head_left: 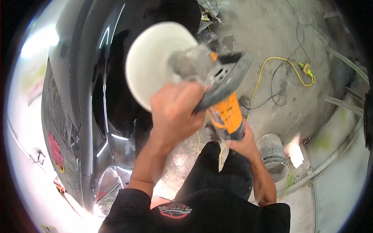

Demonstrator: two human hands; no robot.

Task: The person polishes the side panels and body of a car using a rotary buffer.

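An orange and grey power polisher [229, 112] with a large white round pad [155, 62] is held up in both hands. My left hand [178, 108] is closed round its black loop handle near the head. Lower on the right, my right hand [244, 143] grips the dark rear end of the orange body. The pad hangs over a glossy black car panel [120, 70]; whether it touches the surface I cannot tell. Pad and tool head look blurred.
On the concrete floor [272, 101] a yellow cord [264, 66] and a thin dark cable run to a yellow connector [306, 69]. A bucket [272, 151] stands right of my legs. A pink patch [55, 151] marks the car's far left.
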